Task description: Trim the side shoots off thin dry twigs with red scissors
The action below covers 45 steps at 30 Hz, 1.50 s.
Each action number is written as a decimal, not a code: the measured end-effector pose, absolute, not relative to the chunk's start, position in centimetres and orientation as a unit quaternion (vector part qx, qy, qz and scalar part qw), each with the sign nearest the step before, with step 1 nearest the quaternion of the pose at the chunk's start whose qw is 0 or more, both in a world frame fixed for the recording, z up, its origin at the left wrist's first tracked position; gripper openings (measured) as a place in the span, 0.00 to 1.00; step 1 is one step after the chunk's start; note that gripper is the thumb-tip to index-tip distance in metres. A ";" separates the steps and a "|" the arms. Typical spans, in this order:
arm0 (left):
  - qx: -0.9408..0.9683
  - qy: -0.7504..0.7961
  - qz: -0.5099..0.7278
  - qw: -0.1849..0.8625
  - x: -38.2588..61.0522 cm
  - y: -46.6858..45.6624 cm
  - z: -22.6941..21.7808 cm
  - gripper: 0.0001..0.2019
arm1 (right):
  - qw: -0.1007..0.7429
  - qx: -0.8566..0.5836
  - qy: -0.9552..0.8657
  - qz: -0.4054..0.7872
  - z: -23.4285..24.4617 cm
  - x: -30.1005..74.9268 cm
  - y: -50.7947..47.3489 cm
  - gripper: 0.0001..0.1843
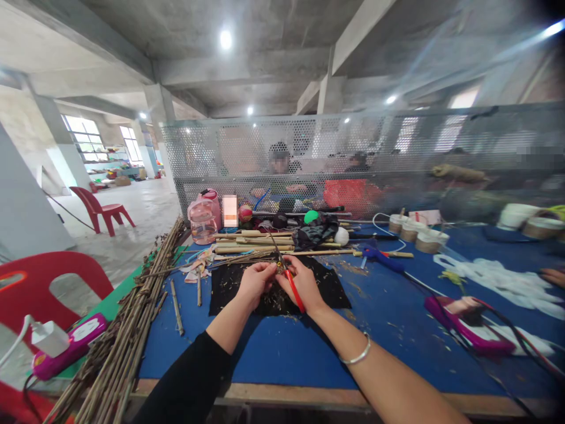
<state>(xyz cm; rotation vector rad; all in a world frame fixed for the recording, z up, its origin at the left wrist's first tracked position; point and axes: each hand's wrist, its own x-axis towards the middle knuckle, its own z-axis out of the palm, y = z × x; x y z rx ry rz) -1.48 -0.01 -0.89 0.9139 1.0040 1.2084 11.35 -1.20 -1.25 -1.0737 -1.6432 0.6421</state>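
Both my hands meet over a black cloth [329, 290] on the blue table [273, 347]. My left hand [255, 281] is closed in a pinch on a thin twig [274, 244] that sticks up and away from me. My right hand [302, 284] is wrapped round red-handled cutters [295, 291], whose jaws sit at the twig between my thumbs. Bits of bark and twig litter the cloth beneath my hands.
A long bundle of thin sticks [132, 318] lies along the table's left edge. Cut bamboo pieces [251, 240], a pink jug [203, 219], tape rolls [417, 232] and a blue tool [379, 257] lie beyond. Red chairs [39, 282] stand left. People sit behind a mesh screen [353, 147].
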 end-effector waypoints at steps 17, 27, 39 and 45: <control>0.439 0.410 0.489 0.633 -1.8 -0.2 -0.6 0.19 | 0.536 -0.442 -0.651 0.307 -1.2 11.0 -1.0 0.24; 0.426 0.421 0.558 0.574 -2.3 0.5 -0.5 0.19 | 0.432 -0.509 -0.731 0.142 -1.3 12.9 -0.5 0.25; 0.512 0.349 0.554 0.556 -2.2 0.5 -0.8 0.14 | 0.399 -0.477 -0.780 0.071 -1.6 12.8 -0.4 0.30; 0.504 0.363 0.547 0.561 -2.2 0.3 -0.6 0.14 | 0.393 -0.464 -0.793 0.040 -1.0 13.0 -0.7 0.29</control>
